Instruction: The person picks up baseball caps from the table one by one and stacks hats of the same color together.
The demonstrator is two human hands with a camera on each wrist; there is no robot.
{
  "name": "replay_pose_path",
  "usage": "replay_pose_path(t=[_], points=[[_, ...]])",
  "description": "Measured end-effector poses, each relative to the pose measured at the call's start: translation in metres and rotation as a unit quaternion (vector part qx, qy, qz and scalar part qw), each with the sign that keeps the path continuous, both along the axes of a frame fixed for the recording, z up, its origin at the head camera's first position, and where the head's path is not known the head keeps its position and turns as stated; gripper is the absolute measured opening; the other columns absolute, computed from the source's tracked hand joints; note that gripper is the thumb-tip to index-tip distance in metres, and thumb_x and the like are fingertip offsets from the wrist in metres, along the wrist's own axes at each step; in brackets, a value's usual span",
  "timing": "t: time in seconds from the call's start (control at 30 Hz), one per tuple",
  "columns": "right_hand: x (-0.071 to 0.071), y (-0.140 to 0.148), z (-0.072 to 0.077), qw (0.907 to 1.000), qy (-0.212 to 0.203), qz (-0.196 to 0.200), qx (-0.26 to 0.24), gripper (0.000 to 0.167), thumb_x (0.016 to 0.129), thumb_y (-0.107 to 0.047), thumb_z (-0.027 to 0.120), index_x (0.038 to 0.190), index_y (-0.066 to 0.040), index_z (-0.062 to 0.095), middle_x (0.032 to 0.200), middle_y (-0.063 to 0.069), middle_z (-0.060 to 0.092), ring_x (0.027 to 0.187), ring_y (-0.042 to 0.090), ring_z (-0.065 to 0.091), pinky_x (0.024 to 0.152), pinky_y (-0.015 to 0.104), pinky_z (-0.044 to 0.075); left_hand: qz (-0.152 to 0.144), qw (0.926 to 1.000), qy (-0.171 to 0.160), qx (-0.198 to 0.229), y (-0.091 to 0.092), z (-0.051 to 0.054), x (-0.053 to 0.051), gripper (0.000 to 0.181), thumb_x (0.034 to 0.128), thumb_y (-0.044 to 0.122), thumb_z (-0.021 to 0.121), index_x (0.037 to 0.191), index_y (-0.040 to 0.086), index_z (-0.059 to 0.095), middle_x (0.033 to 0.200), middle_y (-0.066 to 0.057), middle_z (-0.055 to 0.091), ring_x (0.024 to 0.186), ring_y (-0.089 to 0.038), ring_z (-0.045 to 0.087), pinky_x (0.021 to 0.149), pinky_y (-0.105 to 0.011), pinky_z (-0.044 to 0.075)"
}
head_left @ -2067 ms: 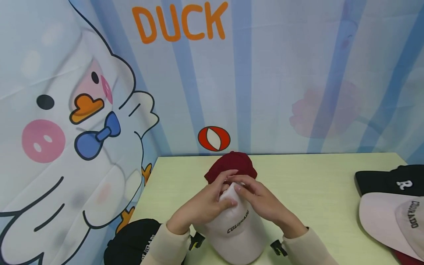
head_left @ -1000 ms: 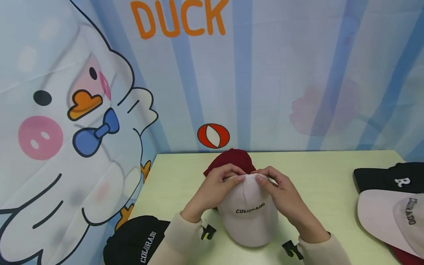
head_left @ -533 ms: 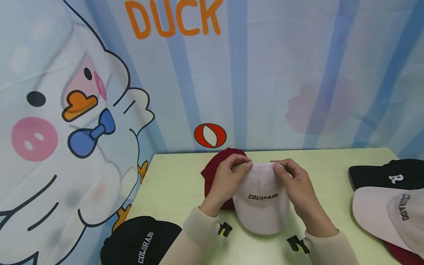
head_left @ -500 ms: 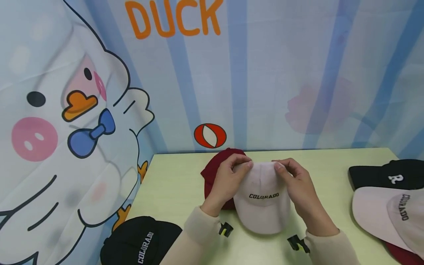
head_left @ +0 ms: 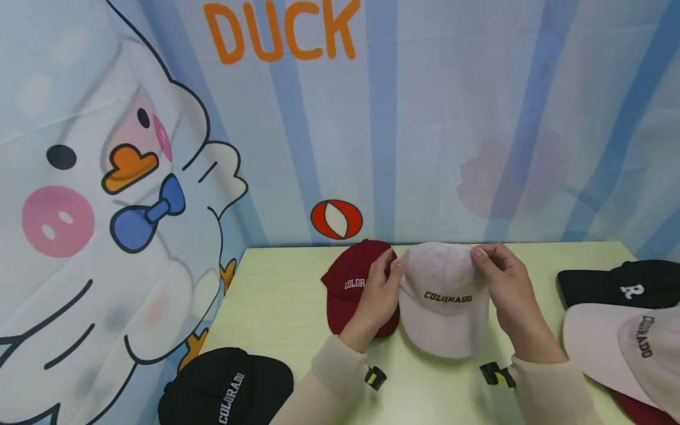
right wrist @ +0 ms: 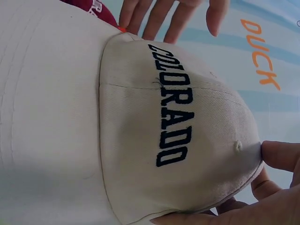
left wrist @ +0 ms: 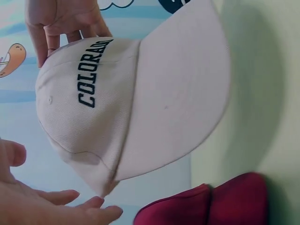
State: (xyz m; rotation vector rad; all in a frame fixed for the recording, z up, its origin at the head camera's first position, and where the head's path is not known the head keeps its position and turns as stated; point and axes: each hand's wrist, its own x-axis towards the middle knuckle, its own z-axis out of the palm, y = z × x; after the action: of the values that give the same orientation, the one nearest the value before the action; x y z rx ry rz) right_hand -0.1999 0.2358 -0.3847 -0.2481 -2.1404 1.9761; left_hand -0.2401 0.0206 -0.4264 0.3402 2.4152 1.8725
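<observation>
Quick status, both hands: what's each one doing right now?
Left hand: open, fingers loose beside the middle white cap; can't tell if they touch it.
Right hand: holding that cap, pinching its crown.

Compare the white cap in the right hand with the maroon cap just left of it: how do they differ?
The white cap has dark lettering; the maroon cap has white lettering.
The white cap is pinched by the right hand; the maroon cap rests on the table, ungripped.
The white cap's COLORADO reads in full; the maroon cap's lettering is partly hidden by the left hand.
Both have front lettering and a curved brim.
</observation>
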Motion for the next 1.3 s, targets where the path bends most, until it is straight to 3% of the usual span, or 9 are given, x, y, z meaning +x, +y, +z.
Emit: replay_pose_path(t=[0.17,0.3,0.53,0.73,0.83,1.03,1.2,1.3], points=[[-0.006,0.007,-0.002,0.9999,-0.014,-0.008,-0.004,0.023,0.107,-0.037,0.056,0.109,-0.016,0.063,0.111,-0.016,0.054,0.113,0.004,0.046,0.115,0.051,0.031,-0.019,0.9992,-0.035,-0.003,0.009,-0.009,-0.003,0.066,0.1107,0.048,0.037,0.165,0.014,0.025,0.170,-0.008,0.029,0.157,-0.029,0.029,0.127,-0.055,0.023],[-0.012,0.011,-0.005,0.9996,-0.026,-0.014,-0.001,0.030,0.107,-0.039,0.055,0.114,-0.011,0.061,0.111,-0.015,0.054,0.114,0.007,0.046,0.115,0.050,0.031,-0.028,0.9990,-0.034,-0.011,0.018,-0.013,-0.006,0.067,0.1105,0.050,0.035,0.165,0.013,0.025,0.170,-0.009,0.029,0.158,-0.029,0.026,0.128,-0.054,0.021],[-0.025,0.016,-0.014,0.9985,-0.047,-0.029,-0.003,0.024,0.108,-0.039,0.053,0.109,-0.015,0.059,0.108,-0.012,0.053,0.116,0.011,0.044,0.115,0.050,0.032,-0.008,0.9990,-0.031,-0.032,0.036,-0.018,-0.015,0.071,0.1082,0.057,0.036,0.163,0.011,0.032,0.168,-0.010,0.034,0.157,-0.030,0.030,0.127,-0.053,0.024],[-0.043,0.019,-0.022,0.9964,-0.066,-0.053,0.009,0.027,0.108,-0.035,0.054,0.113,-0.009,0.059,0.103,-0.007,0.053,0.117,0.017,0.045,0.113,0.049,0.034,-0.005,0.9982,-0.047,-0.038,0.046,-0.023,-0.025,0.075,0.1068,0.061,0.034,0.165,0.013,0.028,0.171,-0.010,0.027,0.160,-0.030,0.023,0.129,-0.053,0.019],[-0.054,0.020,-0.026,0.9955,-0.079,-0.051,0.012,0.030,0.109,-0.035,0.052,0.116,-0.006,0.058,0.110,-0.002,0.052,0.122,0.023,0.045,0.113,0.050,0.035,-0.005,0.9977,-0.047,-0.048,0.049,-0.027,-0.030,0.076,0.1069,0.061,0.033,0.165,0.012,0.028,0.172,-0.012,0.023,0.161,-0.031,0.019,0.129,-0.053,0.017],[-0.072,0.023,-0.038,0.9937,-0.107,-0.033,0.006,0.035,0.109,-0.037,0.049,0.122,-0.005,0.056,0.146,0.018,0.046,0.136,0.035,0.043,0.113,0.059,0.038,-0.004,0.9968,-0.063,-0.050,0.049,-0.037,-0.035,0.076,0.1069,0.062,0.034,0.164,0.011,0.029,0.173,-0.012,0.023,0.161,-0.031,0.019,0.130,-0.052,0.017],[-0.083,0.021,-0.043,0.9914,-0.129,-0.021,0.005,0.035,0.110,-0.034,0.047,0.125,-0.003,0.055,0.156,0.019,0.041,0.139,0.035,0.042,0.109,0.056,0.040,-0.006,0.9963,-0.077,-0.037,0.046,-0.045,-0.036,0.077,0.1064,0.062,0.035,0.165,0.012,0.027,0.173,-0.010,0.020,0.161,-0.029,0.017,0.130,-0.051,0.015],[-0.087,0.020,-0.045,0.9908,-0.135,0.004,0.000,0.043,0.111,-0.033,0.044,0.139,-0.002,0.051,0.162,0.020,0.036,0.148,0.037,0.037,0.113,0.058,0.039,-0.008,0.9961,-0.083,-0.028,0.044,-0.050,-0.038,0.078,0.1062,0.063,0.035,0.166,0.013,0.025,0.174,-0.009,0.019,0.161,-0.028,0.016,0.130,-0.051,0.014]])
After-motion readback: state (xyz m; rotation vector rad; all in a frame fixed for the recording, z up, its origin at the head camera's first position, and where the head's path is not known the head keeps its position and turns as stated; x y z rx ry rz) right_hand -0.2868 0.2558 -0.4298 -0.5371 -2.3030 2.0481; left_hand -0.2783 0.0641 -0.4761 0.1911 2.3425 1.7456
